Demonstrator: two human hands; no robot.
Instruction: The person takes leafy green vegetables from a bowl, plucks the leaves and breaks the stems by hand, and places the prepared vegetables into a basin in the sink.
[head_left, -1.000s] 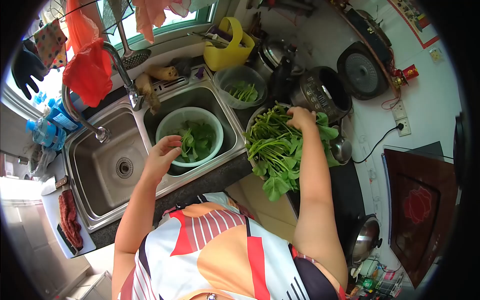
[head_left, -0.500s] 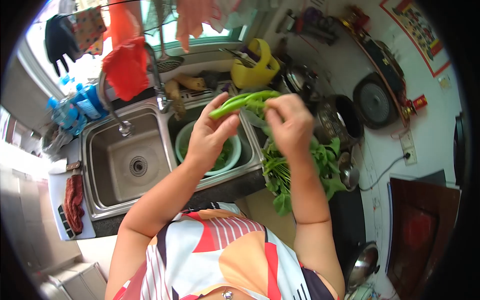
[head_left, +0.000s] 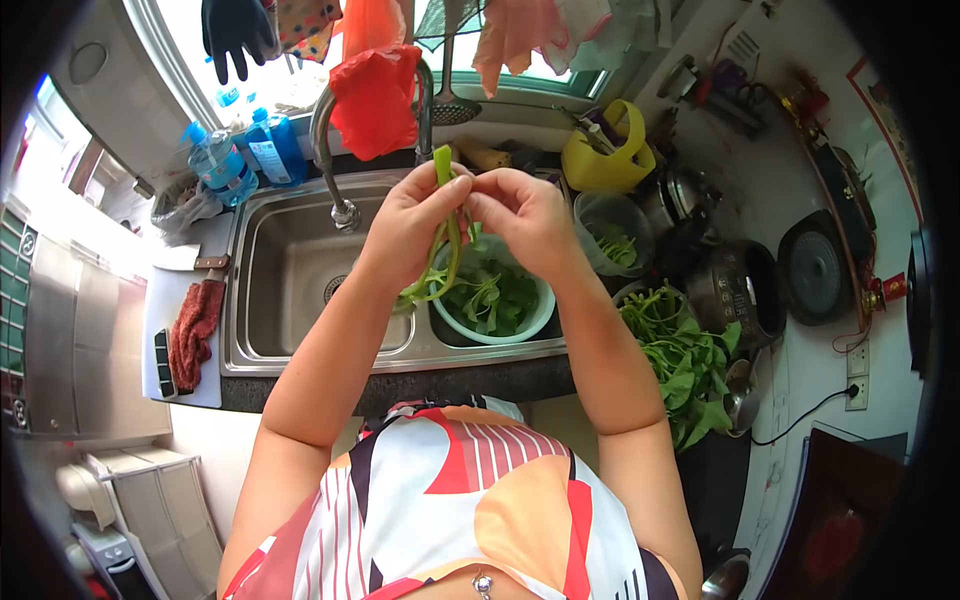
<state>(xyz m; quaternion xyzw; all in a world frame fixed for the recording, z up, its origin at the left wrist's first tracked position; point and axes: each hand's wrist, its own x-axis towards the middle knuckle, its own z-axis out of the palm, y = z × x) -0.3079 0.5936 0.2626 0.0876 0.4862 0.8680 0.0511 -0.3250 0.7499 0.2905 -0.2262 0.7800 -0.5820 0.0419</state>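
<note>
My left hand (head_left: 408,225) is closed around a green vegetable stem (head_left: 443,165), whose thick end sticks up above the fingers. Its thinner part hangs below in a loop. My right hand (head_left: 530,220) meets the left, thumb and fingers pinched at the stem; the exact contact is partly hidden by the fingers. Below both hands, a pale blue bowl (head_left: 547,312) in the right-hand sink basin holds green leaves (head_left: 488,298). To the right, a clear plastic container (head_left: 600,210) has cut green pieces in it. Leafy greens (head_left: 685,370) lie heaped beside my right forearm.
The left sink basin (head_left: 290,235) has a faucet (head_left: 345,215) over it. A cleaver (head_left: 190,260) and a red-brown cloth (head_left: 195,330) lie at the left. A yellow basket (head_left: 605,165) and a dark pot (head_left: 740,290) stand at the right. Gloves and bags hang above.
The stem has gone from stretched sideways between my hands to upright, its lower part dangling. My hands have come together, and the view has swung left.
</note>
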